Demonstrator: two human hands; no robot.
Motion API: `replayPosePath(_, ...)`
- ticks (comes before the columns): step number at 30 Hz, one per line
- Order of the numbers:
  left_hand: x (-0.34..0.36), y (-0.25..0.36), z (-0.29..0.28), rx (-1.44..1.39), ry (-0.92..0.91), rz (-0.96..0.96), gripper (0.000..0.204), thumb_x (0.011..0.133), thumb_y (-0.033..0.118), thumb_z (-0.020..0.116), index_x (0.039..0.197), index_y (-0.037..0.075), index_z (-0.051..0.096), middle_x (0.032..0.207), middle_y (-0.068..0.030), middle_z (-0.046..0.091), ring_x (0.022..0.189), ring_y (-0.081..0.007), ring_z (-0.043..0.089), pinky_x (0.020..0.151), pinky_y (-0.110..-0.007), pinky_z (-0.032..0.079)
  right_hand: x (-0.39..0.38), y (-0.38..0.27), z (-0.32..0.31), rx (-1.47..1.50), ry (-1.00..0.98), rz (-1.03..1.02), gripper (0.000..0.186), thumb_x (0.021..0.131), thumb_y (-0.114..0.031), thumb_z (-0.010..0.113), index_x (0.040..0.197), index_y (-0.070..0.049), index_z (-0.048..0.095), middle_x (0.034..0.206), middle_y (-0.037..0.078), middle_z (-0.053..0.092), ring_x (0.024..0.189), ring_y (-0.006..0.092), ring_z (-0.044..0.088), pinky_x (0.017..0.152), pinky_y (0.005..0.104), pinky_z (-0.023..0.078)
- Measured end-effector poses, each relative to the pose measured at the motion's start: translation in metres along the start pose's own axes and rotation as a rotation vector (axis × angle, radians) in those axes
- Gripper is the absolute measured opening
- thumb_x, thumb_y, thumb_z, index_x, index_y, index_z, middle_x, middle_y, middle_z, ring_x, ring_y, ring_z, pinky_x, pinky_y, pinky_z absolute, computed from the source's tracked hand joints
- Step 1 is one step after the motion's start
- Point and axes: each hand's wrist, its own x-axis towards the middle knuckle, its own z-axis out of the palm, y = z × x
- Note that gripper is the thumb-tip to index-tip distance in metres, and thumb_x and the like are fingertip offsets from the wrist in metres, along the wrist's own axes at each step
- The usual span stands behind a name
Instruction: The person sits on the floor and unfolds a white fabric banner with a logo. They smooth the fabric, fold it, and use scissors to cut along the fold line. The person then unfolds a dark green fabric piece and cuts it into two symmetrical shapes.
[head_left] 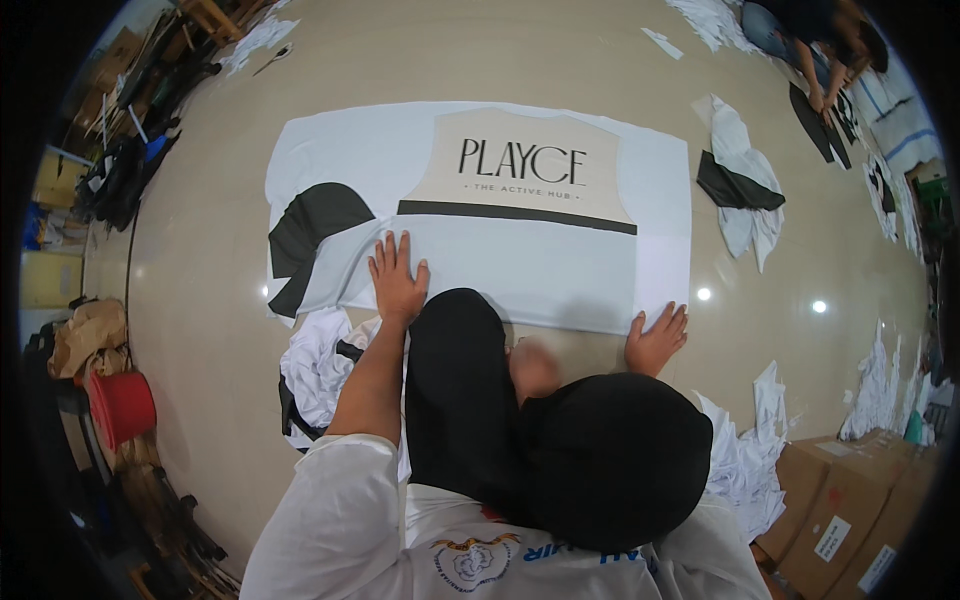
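A shirt panel lies flat on the floor in front of me, with a cream upper part point(525, 155), a narrow dark band point(515, 216) and a pale grey lower part point(520, 270). Beneath it spreads a larger white cloth point(660, 220). My left hand point(400, 285) rests on the grey part near its left side, fingers stretched out. My right hand point(655, 340) lies with fingers apart at the near right corner of the cloth. To the left of my left hand, a dark curved fabric piece point(320, 220) joins a grey, slightly rumpled one. Neither hand grips anything.
Crumpled white fabric point(320, 365) sits by my left leg, and more point(755, 450) by my right. Cut pieces point(740, 190) lie to the right. Scissors point(273, 60) are at far left. A red bucket point(122, 408), cardboard boxes point(840, 500) and another person point(820, 60) line the edges.
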Motion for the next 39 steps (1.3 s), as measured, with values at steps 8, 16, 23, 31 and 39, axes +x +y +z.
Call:
replayPosePath(8, -0.002, 0.0, -0.002, -0.012, -0.011, -0.017, 0.072, 0.1, 0.039, 0.056, 0.165, 0.017, 0.037, 0.173, -0.0176, 0.028, 0.161, -0.0418, 0.019, 0.13, -0.059, 0.01, -0.002, -0.001, -0.001, 0.009, 0.01, 0.002, 0.077, 0.098, -0.04, 0.06, 0.158, 0.003, 0.039, 0.167, 0.028, 0.032, 0.155, 0.0466, 0.028, 0.124, 0.0665, 0.019)
replayPosePath(16, -0.002, -0.003, -0.003, -0.006, -0.012, -0.014, 0.072, 0.1, 0.039, 0.056, 0.165, 0.017, 0.037, 0.173, -0.0174, 0.028, 0.161, -0.0419, 0.019, 0.13, -0.059, 0.01, -0.003, -0.003, -0.001, 0.021, -0.005, 0.009, 0.077, 0.098, -0.04, 0.06, 0.158, 0.003, 0.039, 0.167, 0.028, 0.031, 0.155, 0.0464, 0.027, 0.124, 0.0664, 0.018)
replayPosePath(23, -0.002, 0.002, -0.001, 0.012, -0.015, -0.012, 0.073, 0.1, 0.04, 0.056, 0.166, 0.017, 0.035, 0.173, -0.0172, 0.027, 0.161, -0.0419, 0.02, 0.13, -0.059, 0.011, -0.001, 0.001, 0.0, 0.017, -0.009, 0.024, 0.077, 0.097, -0.041, 0.06, 0.157, 0.003, 0.041, 0.167, 0.028, 0.033, 0.155, 0.0469, 0.028, 0.123, 0.0671, 0.019)
replayPosePath(31, -0.001, 0.002, 0.001, 0.035, -0.01, -0.009, 0.072, 0.101, 0.04, 0.056, 0.166, 0.018, 0.035, 0.173, -0.0162, 0.029, 0.161, -0.0411, 0.02, 0.13, -0.059, 0.013, 0.002, 0.001, -0.005, 0.031, -0.023, 0.023, 0.078, 0.097, -0.043, 0.06, 0.156, 0.004, 0.042, 0.166, 0.029, 0.034, 0.155, 0.0473, 0.028, 0.123, 0.0667, 0.019)
replayPosePath(39, 0.001, 0.002, 0.002, 0.052, -0.019, -0.007, 0.072, 0.1, 0.04, 0.056, 0.166, 0.019, 0.036, 0.173, -0.016, 0.029, 0.16, -0.0413, 0.021, 0.129, -0.06, 0.014, 0.001, -0.002, -0.01, 0.041, -0.034, 0.031, 0.078, 0.097, -0.043, 0.06, 0.156, 0.005, 0.043, 0.165, 0.029, 0.034, 0.155, 0.0471, 0.028, 0.124, 0.0664, 0.019)
